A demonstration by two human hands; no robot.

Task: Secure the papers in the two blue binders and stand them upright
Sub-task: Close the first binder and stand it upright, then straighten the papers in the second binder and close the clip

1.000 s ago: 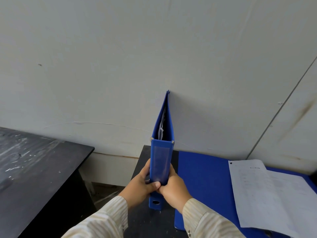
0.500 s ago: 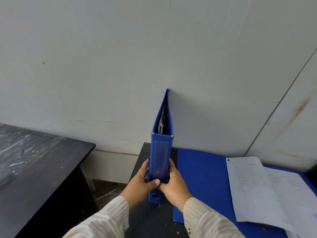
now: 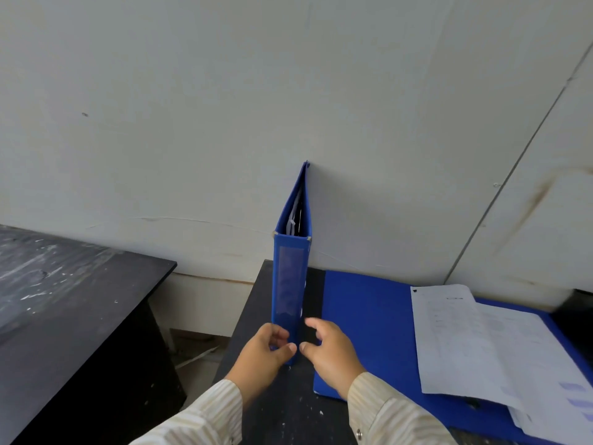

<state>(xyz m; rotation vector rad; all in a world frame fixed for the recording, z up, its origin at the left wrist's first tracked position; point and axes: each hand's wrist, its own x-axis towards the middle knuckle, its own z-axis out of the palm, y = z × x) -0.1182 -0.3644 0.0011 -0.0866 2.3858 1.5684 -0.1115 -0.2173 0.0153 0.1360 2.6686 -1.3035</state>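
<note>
The standing binder (image 3: 290, 277) is upright at the back left corner of the bench (image 3: 288, 409). Its spine faces me and its far edge is against the wall (image 3: 224, 123). My left grip (image 3: 260, 351) is curled round the foot of the spine, fingers on the left cover and thumb across the front, holding it lightly. My right grip (image 3: 330, 351) is released, fingers spread just beside the right cover with dark bench showing between. I cannot tell whether its thumb tip touches the spine.

I judge this binder done and ready to be let go, provided it keeps its balance. It is narrow at the base and has only the wall behind it.

The next move turns on the open binder (image 3: 362, 322). It lies flat to the right of my right grip, so that grip is the nearer one. Its long spread runs along the bench toward the right edge. The papers (image 3: 475, 342) lie on its right half, a little askew, and its near left corner is close to my right wrist.

Room is tight. The bench's left edge is just beside the standing binder, with a gap and a second black table (image 3: 64, 300) beyond it. Only a thin strip of bare bench separates the two binders. The second binder should stand to the right of the first, and I must not knock the first over while closing it.
</note>
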